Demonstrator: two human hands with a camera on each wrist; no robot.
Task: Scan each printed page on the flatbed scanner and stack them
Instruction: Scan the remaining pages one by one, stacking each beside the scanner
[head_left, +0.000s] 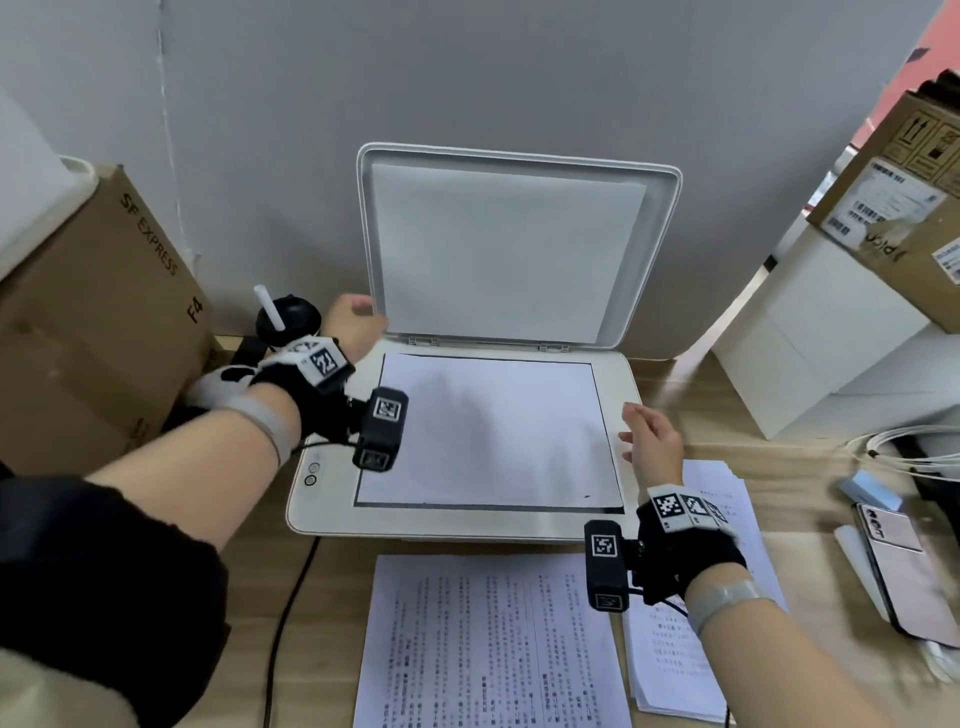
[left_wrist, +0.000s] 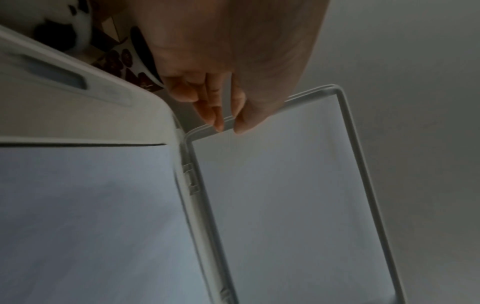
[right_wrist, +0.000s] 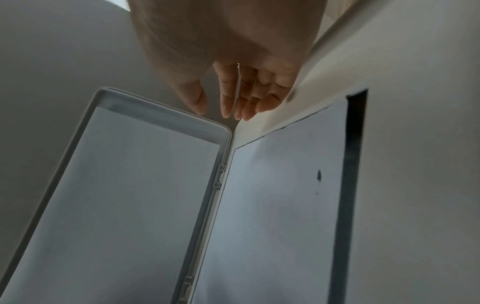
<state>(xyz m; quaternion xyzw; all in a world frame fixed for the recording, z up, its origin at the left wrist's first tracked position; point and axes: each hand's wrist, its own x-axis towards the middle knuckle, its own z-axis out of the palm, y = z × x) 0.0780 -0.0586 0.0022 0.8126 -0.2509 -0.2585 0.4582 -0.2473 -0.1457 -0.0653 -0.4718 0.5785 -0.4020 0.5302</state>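
The white flatbed scanner stands mid-desk with its lid raised upright against the wall. A blank-side-up sheet lies on the glass. My left hand pinches the lid's lower left edge; in the left wrist view the thumb and fingers of the left hand hold the rim of the lid. My right hand hovers with relaxed fingers over the scanner's right border, holding nothing; the right hand shows straight fingers. A printed page lies before the scanner. A stack of pages sits under my right wrist.
Cardboard boxes and a black cup with a straw crowd the left. White boxes and a carton stand at the right. A phone and cables lie at the right; a black cord runs forward.
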